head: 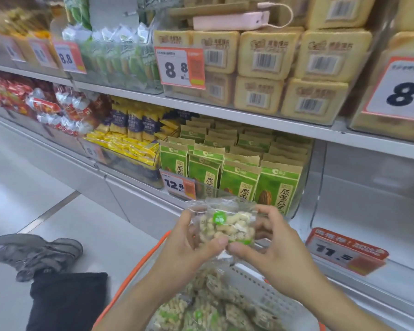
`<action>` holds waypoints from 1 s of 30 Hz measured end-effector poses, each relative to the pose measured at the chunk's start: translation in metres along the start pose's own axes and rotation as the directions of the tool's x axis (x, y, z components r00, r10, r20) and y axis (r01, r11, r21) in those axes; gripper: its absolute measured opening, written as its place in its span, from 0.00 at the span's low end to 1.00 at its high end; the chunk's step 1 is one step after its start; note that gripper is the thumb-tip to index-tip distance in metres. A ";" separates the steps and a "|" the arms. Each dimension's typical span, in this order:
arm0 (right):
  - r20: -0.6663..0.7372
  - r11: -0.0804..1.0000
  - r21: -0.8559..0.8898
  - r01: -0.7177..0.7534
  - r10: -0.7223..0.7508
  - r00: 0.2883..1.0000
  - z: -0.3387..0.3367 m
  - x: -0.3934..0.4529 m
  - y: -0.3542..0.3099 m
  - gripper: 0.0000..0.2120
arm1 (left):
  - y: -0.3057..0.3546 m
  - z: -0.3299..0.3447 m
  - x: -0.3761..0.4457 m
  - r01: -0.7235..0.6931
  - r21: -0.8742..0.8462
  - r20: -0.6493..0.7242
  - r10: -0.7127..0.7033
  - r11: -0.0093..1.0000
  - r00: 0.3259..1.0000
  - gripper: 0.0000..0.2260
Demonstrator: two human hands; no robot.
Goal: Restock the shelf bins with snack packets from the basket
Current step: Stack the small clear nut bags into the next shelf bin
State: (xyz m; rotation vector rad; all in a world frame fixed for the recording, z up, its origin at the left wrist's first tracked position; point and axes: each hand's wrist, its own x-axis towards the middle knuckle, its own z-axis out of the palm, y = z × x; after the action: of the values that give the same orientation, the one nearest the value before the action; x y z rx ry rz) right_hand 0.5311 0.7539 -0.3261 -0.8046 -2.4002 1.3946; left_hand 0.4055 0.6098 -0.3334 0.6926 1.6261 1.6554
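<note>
Both my hands hold one clear snack packet of pale nuts with a green round label, lifted above the basket. My left hand grips its left side and lower edge. My right hand pinches its right side and bottom. Below them, the white basket with an orange rim holds several more of the same packets. To the right on the lower shelf stands a clear bin with nothing in it, marked by an orange price tag.
Green seed bags fill the bin left of the bare one, with yellow packets and red ones further left. Tan bread packs and a pink device sit on the upper shelf. My shoe rests on the floor at left.
</note>
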 end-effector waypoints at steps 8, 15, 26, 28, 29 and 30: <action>-0.082 1.000 -0.011 -0.013 0.012 0.997 -0.061 -0.013 0.002 0.24 | 0.004 0.035 0.005 -0.037 -0.140 -0.221 0.005 0.989 0.975 0.17; 0.021 0.774 0.604 -0.189 0.221 0.975 -0.054 -0.031 0.030 0.35 | 0.001 0.073 0.004 -0.129 -0.500 -0.379 -0.082 0.856 0.922 0.14; 0.057 0.650 0.745 -0.153 0.166 0.984 -0.042 -0.043 0.026 0.38 | 0.006 0.085 -0.018 -0.182 -0.594 -0.348 -0.046 0.784 0.936 0.14; 0.039 0.659 0.736 -0.156 0.189 0.981 -0.037 -0.043 0.025 0.39 | 0.007 0.091 -0.018 -0.186 -0.644 -0.327 -0.047 0.742 0.944 0.10; 0.049 0.646 0.746 -0.162 0.189 0.981 -0.036 -0.043 0.023 0.38 | 0.007 0.094 -0.017 -0.190 -0.654 -0.319 -0.039 0.732 0.947 0.09; 0.082 0.607 0.775 -0.174 0.176 0.981 -0.036 -0.043 0.021 0.37 | 0.006 0.096 -0.016 -0.198 -0.652 -0.312 -0.022 0.732 0.950 0.10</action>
State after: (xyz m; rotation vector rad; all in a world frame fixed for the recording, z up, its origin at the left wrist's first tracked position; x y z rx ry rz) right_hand 0.5904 0.7629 -0.3230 -0.7735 -1.4211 2.2449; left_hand 0.4902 0.6565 -0.3197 0.1369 1.0251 2.3228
